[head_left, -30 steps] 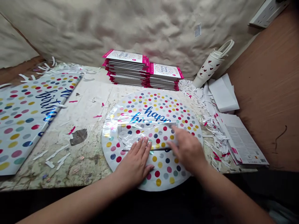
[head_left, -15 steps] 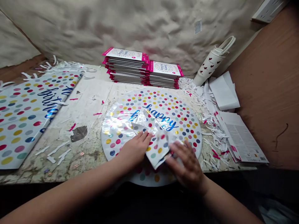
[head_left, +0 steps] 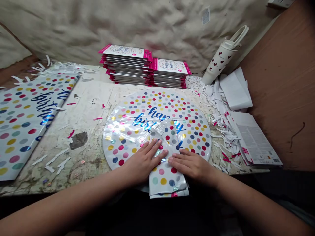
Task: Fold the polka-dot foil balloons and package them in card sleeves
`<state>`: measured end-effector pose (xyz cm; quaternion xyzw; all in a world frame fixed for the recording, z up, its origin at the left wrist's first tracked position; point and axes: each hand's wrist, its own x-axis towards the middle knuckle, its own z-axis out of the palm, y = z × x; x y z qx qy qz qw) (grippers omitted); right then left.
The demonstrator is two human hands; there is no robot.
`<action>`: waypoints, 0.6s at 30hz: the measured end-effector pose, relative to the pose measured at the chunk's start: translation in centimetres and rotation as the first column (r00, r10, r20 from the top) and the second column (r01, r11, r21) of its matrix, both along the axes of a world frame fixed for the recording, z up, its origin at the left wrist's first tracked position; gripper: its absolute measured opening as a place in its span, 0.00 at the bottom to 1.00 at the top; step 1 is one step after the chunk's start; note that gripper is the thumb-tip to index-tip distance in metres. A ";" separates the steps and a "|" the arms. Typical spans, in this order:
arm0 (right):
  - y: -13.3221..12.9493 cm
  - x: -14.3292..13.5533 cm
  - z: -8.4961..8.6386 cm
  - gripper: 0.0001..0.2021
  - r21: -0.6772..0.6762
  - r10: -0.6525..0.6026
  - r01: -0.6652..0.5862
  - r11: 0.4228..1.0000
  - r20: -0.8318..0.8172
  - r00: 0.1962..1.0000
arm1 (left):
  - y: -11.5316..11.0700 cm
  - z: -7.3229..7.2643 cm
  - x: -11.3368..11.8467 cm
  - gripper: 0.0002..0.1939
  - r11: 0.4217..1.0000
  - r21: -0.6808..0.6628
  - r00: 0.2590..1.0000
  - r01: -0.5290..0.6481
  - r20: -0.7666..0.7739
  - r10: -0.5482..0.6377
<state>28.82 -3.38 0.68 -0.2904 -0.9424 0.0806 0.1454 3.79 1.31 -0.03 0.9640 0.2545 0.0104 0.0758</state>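
Observation:
A large round white sheet (head_left: 194, 124) with coloured dots and blue "happy birthday" lettering lies flat at the table's front. On top of it is a folded dotted piece (head_left: 167, 178), narrow at its upper end, its lower edge hanging past the table's front. My left hand (head_left: 145, 160) lies palm down on the folded piece's left side, fingers spread. From the right, my right hand (head_left: 192, 164) rests flat on the same piece, fingers stretched out side by side. The fingertips of the two hands are close together.
Pink-edged printed cards (head_left: 128, 62) stand in two stacks at the back. A dotted birthday sheet (head_left: 22, 124) lies at left. On the right are a white tumbler with hearts (head_left: 219, 62), paper scraps (head_left: 221, 131), white paper (head_left: 236, 88) and printed cards (head_left: 258, 141).
The folded piece has turned more upright and now reaches past the table's front edge. My right hand has come down flat on it. The view has shifted slightly.

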 end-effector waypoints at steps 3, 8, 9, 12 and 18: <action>0.2 0.2 0.1 0.17 -0.209 -0.099 0.078 0.975 -0.093 0.991 | -0.3 0.3 -0.6 0.21 0.999 0.018 0.993 0.047 0.104 -0.049; 1.9 -0.2 1.1 0.11 -0.676 -0.536 0.292 0.677 -0.181 0.824 | 1.9 2.7 -0.6 0.12 0.877 -0.474 0.959 -0.074 0.209 0.194; 2.4 -0.4 1.1 0.12 -0.739 -0.629 0.323 0.591 -0.173 0.758 | 2.6 3.2 -0.3 0.10 0.800 -0.588 0.952 -0.120 0.160 0.261; 4.0 -0.9 0.5 0.13 -0.868 -0.837 0.376 0.325 -0.079 0.541 | 4.8 4.2 0.8 0.10 0.632 -0.728 0.901 -0.266 0.044 0.431; 6.5 -0.6 0.1 0.17 -0.848 -0.922 0.504 0.163 0.050 0.383 | 7.2 3.6 2.8 0.14 0.381 -0.770 0.708 -0.511 -0.126 0.695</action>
